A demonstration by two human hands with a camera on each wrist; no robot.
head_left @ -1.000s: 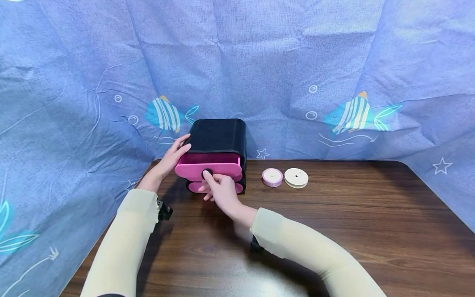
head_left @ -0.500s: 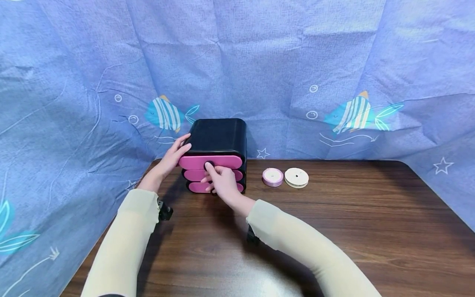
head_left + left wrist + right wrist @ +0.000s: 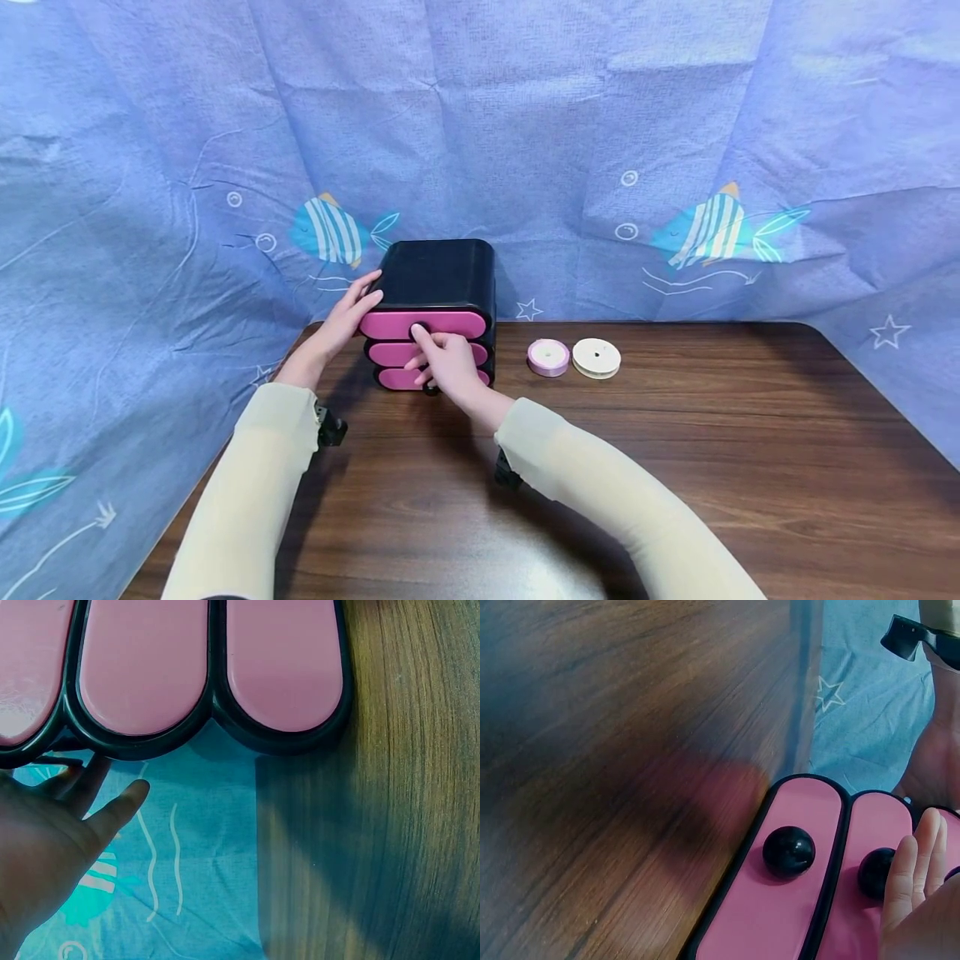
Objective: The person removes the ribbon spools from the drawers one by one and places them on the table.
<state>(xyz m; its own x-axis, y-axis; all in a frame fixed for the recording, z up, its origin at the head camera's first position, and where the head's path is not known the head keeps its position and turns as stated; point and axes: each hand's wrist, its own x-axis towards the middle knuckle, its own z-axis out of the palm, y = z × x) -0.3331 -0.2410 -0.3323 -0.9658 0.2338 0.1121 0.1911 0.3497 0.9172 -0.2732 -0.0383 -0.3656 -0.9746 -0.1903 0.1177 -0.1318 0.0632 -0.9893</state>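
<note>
A small black drawer unit (image 3: 438, 271) with three pink fronts stands at the table's far left. Its top drawer (image 3: 457, 323) sits flush with the unit. My right hand (image 3: 453, 367) has its thumb on that drawer's black knob, the index finger bent in beside it; the remaining fingers extend in front of the middle drawer (image 3: 855, 922), near its knob (image 3: 875, 874). The bottom drawer's round knob (image 3: 788, 852) shows fully in the right wrist view. My left hand (image 3: 345, 321) rests against the unit's upper left side, fingers spread, some fingertips hidden behind its edge.
Two ribbon spools, one lilac-edged (image 3: 548, 357) and one cream (image 3: 597, 358), lie right of the unit on the brown wooden table (image 3: 675, 450). A blue fish-print cloth (image 3: 525, 150) hangs behind the table and along its left side.
The top drawer, partly pulled out a second ago, has slid back into the unit with my right hand moving at its knob. My left hand has stayed at the unit's side.
</note>
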